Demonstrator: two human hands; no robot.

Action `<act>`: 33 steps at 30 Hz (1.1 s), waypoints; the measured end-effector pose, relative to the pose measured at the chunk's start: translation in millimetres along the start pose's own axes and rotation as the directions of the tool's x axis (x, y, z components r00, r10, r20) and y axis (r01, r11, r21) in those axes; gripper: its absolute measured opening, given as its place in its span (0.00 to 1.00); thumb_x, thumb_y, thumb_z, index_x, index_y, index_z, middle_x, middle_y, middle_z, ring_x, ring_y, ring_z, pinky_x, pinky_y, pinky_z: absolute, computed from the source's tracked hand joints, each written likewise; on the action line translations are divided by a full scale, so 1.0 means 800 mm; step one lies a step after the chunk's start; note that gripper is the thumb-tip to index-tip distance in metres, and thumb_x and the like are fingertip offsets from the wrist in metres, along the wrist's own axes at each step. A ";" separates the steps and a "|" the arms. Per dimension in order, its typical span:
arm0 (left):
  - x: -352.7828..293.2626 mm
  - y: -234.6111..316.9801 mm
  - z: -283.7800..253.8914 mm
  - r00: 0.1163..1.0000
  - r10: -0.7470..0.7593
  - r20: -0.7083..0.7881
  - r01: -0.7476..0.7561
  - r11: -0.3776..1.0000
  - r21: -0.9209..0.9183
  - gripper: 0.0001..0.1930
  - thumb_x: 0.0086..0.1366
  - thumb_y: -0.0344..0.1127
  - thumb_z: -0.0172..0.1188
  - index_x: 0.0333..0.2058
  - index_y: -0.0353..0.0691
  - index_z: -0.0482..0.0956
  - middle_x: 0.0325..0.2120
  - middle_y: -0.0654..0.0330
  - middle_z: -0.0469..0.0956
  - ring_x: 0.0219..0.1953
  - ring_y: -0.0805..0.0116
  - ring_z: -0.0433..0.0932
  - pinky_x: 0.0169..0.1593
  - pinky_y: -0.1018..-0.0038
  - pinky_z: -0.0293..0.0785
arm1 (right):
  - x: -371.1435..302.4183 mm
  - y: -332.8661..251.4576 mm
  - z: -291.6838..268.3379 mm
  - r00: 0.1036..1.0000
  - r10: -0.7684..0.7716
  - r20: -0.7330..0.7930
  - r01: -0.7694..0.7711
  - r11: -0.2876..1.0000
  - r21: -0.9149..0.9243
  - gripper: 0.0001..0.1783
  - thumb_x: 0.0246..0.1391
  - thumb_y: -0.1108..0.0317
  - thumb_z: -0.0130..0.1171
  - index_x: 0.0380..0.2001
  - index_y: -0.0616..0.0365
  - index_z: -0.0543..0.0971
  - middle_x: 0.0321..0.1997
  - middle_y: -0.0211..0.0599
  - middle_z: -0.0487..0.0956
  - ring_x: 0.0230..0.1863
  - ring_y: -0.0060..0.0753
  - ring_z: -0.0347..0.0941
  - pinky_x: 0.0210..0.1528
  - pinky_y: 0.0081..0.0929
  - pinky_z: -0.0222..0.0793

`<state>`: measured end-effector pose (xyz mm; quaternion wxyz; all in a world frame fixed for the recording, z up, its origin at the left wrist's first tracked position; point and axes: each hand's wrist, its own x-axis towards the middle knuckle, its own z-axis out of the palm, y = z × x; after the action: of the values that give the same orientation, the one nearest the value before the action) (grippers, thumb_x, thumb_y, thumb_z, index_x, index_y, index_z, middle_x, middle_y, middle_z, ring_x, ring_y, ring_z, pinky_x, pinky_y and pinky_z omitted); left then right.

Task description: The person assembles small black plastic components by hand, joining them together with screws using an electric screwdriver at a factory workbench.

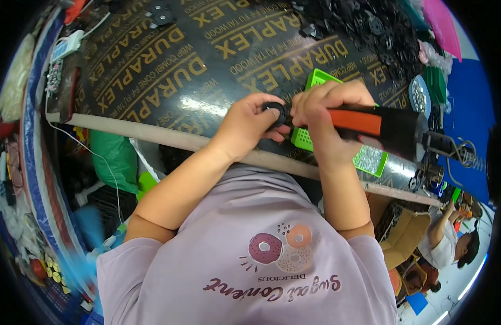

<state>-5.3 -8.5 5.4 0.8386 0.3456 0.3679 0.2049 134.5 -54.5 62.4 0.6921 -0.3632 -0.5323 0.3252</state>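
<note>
My left hand (pixel 242 125) pinches a small round black plastic part (pixel 275 112) between thumb and fingers, just above the table's near edge. Close to its right, my right hand (pixel 332 111) is wrapped round a black and orange electric screwdriver (pixel 399 130), which lies nearly level with its tip toward the part. My right fingers hide the tip, so whether it touches the part I cannot tell. Beneath my right hand stands a bright green plastic basket (pixel 317 76) with a perforated wall. Small silvery pieces (pixel 368 160) show in a green tray section below my right wrist.
A coiled spring (pixel 468 154) runs from the screwdriver's back end. Black plastic parts (pixel 370 32) are heaped at the far right, near a pale bowl (pixel 419 96) of small metal pieces. A power strip (pixel 67 47) lies far left. Another person (pixel 445 241) sits beyond a cardboard box (pixel 405 233).
</note>
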 end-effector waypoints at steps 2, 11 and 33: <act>-0.003 -0.010 -0.002 0.998 0.064 -0.005 -0.064 0.998 -0.012 0.12 0.66 0.25 0.50 0.47 0.33 0.69 0.33 0.53 0.78 0.29 0.68 0.81 0.32 0.76 0.80 | 0.000 -0.018 0.006 1.000 0.030 -0.002 -0.030 0.996 -0.083 0.15 0.47 0.77 0.63 0.30 0.56 0.65 0.21 0.37 0.70 0.19 0.32 0.68 0.26 0.35 0.69; -0.136 0.072 -0.124 0.837 -0.381 0.393 -0.256 0.362 0.896 0.12 0.56 0.28 0.56 0.40 0.39 0.77 0.36 0.54 0.80 0.40 0.55 0.79 0.44 0.66 0.74 | -0.003 -0.052 -0.033 0.988 0.007 -0.157 0.022 0.983 0.185 0.15 0.52 0.67 0.62 0.32 0.58 0.66 0.20 0.39 0.69 0.19 0.32 0.66 0.28 0.32 0.69; 0.114 0.213 -0.247 0.479 0.710 -0.516 0.502 0.260 0.825 0.29 0.48 0.65 0.63 0.40 0.47 0.81 0.44 0.53 0.79 0.50 0.50 0.75 0.53 0.59 0.69 | -0.038 -0.061 -0.095 0.915 0.047 -0.401 -0.020 0.997 0.072 0.10 0.52 0.83 0.56 0.32 0.59 0.66 0.24 0.38 0.71 0.20 0.30 0.68 0.24 0.29 0.69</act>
<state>-111.7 246.1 -10.0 0.1041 0.6452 0.7420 0.1494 205.0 -117.7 75.5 0.7927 -0.4081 -0.3612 0.2731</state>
